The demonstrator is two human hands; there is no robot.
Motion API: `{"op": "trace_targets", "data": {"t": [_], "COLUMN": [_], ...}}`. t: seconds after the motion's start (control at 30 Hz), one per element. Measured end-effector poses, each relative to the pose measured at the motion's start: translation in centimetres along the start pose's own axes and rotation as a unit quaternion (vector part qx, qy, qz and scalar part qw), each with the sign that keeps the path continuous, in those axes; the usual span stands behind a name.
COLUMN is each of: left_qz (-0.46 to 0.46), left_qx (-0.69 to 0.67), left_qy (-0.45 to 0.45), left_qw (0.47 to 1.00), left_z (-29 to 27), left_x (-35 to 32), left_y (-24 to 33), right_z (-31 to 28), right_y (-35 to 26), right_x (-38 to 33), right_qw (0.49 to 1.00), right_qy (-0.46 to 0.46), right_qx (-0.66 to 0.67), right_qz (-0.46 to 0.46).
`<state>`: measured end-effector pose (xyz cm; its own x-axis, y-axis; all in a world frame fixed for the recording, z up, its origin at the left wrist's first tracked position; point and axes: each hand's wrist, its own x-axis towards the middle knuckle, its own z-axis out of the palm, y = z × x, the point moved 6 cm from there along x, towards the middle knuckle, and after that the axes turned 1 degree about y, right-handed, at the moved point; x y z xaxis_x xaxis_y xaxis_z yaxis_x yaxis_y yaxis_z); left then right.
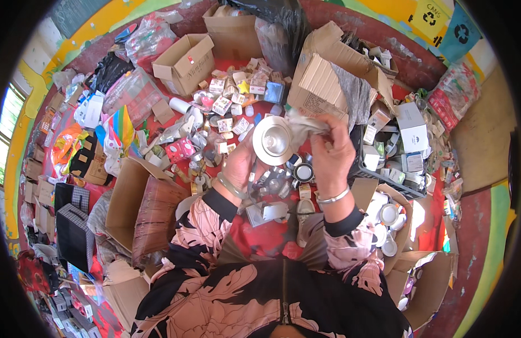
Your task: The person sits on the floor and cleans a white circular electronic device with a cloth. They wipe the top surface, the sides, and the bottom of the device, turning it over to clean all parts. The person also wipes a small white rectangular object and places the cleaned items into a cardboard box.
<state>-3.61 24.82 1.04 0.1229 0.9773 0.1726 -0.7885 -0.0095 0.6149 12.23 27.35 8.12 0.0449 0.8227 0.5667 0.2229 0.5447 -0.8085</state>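
Both hands are closed in a grip above the lap: the left hand [239, 163] cups a round silvery lamp fixture [273, 139] from below and behind, its fingers curled on the rim, while the right hand [332, 153] pinches a pale crumpled wrapper [303, 125] against the fixture's upper right edge. Going from large to small, the red floor [260, 234] around the person is covered with clutter; open cardboard boxes [184, 62] stand at the far side and at either hand, a black crate [384, 180] at the right carries small white cartons [413, 129], and many little printed packets [224, 104] lie scattered ahead. Loose metal parts [277, 183] lie just beneath the held fixture. That fixture looks like thin, stiff, shiny metal, probably light and somewhat slippery, with a lens or bulb at its centre that may be fragile; the rim seems the safest place to hold it, as the left hand does now. By contrast the wrapper looks soft and limp, and likely to tear if pulled hard.
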Motion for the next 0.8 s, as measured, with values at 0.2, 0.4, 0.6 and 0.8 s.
{"op": "trace_targets", "data": {"t": [0.2,0.4,0.6,0.8], "left_qz": [-0.02,-0.024,0.001,0.001], "left_qx": [0.045,0.11,0.059,0.07], "left_qy": [0.099,0.083,0.101,0.102], "left_qw": [0.994,0.99,0.993,0.992], "left_z": [0.2,-1.6,-0.6,-2.9], "left_x": [-0.2,-0.7,-0.6,-1.4], "left_y": [-1.0,-2.1,-0.8,-1.1], "right_z": [2.4,3.5,4.6,5.4], "right_y": [1.7,0.1,-2.0,-4.2], "right_x": [-0.3,-0.3,-3.3,-4.4], "right_qw": [0.999,0.996,0.984,0.937], "right_qy": [-0.017,-0.054,-0.108,-0.167], "right_qx": [-0.008,0.022,-0.001,-0.025], "right_qz": [-0.033,-0.064,-0.144,-0.307]}}
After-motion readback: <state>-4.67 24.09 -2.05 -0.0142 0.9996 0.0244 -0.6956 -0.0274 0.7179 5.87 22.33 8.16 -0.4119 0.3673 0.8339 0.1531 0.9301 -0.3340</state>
